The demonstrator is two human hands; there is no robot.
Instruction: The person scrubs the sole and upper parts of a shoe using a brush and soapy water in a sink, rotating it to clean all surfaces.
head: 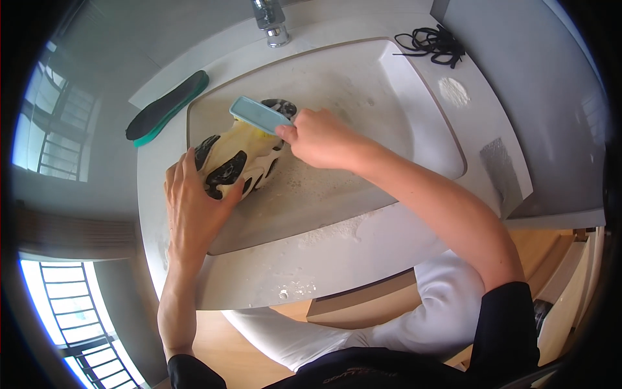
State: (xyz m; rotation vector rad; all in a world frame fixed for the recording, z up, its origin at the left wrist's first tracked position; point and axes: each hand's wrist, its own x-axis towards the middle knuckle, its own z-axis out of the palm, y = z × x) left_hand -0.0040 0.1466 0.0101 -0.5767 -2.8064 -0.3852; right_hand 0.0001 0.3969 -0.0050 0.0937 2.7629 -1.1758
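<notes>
A sports shoe (228, 167) with a cream and black sole lies sole up in the left part of a white washbasin (379, 102). White suds cling to its black pads. My left hand (189, 194) grips the shoe's near end, thumb on one side and fingers on the other. In my right hand (320, 138) is the handle of a light blue scrubbing brush (257, 115). The brush's yellow bristles face down against the sole towards the far end of the shoe, and its back hides that part. Cloudy, foamy liquid lies around the shoe.
A black and green insole (167, 106) rests on the counter's left rim. Black shoelaces (435, 44) lie bunched at the back right, with a white patch (454, 92) nearer me. Behind the basin stands a chrome faucet (272, 24). Suds (335, 231) wet the front counter edge.
</notes>
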